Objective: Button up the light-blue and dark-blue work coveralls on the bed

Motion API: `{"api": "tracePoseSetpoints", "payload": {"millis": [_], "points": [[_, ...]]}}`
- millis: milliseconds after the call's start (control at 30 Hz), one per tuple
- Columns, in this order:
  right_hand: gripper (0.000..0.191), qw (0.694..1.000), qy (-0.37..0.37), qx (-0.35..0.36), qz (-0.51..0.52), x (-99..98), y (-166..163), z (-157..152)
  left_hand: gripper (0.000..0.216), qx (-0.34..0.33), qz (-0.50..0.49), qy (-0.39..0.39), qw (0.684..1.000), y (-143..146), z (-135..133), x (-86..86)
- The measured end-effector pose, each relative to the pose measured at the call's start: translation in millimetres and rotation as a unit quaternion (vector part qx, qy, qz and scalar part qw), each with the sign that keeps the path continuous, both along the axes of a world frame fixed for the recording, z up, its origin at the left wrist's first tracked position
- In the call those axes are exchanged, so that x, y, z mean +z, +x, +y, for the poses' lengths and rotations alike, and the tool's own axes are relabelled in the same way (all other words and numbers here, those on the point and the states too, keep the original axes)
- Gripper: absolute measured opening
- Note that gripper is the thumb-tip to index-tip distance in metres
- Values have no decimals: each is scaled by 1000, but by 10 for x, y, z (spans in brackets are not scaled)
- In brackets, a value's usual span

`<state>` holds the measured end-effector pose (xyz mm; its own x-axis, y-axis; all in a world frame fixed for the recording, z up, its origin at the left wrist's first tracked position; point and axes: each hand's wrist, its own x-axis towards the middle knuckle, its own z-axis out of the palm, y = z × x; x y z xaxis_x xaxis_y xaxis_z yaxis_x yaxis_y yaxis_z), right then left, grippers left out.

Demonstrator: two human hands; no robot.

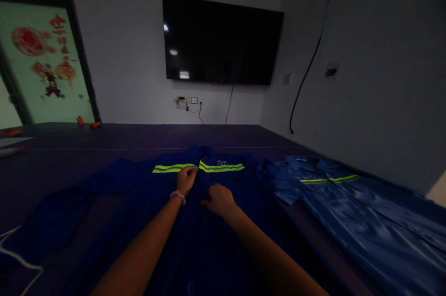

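A dark blue work jacket [146, 194] with yellow-green reflective stripes across the chest lies spread flat on a dark table [104, 140]. My left hand [186, 179] is pinched closed on the jacket's front edge just under the stripe, a pale bracelet on its wrist. My right hand [219, 199] is curled closed on the fabric a little lower and to the right, along the jacket's front opening. Both forearms reach in from the bottom of the view.
A second, lighter blue jacket [351, 212] with the same stripes lies at the right, near the wall. A black television [221, 40] hangs on the far wall above sockets and cables. Small orange items [87, 122] lie at the table's far left. A white cord [14, 254] lies at bottom left.
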<state>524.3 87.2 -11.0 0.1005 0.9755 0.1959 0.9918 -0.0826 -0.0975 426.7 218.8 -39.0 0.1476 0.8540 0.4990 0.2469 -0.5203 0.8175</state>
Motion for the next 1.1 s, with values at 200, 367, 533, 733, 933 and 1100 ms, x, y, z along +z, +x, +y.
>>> {"api": "tracePoseSetpoints", "payload": {"millis": [200,367,533,733,933,1100], "points": [[31,999,39,-10,28,-97,-5,-50,31,-39,76,-9,996,-62,-285,-13],[25,998,64,11,17,-179,-15,-64,20,-36,111,-21,993,-181,-517,-106],[22,997,76,23,22,-242,27,-32,11,-93,156,-1,983,-267,-608,-146],[15,959,135,5,248,-407,202,96,13,-69,185,-9,980,-244,-601,-130],[24,887,177,51,424,-506,268,246,5,-92,165,-10,982,-257,-620,-92],[25,871,180,69,451,-516,257,280,8,-116,73,-60,989,-260,-589,-91]]}}
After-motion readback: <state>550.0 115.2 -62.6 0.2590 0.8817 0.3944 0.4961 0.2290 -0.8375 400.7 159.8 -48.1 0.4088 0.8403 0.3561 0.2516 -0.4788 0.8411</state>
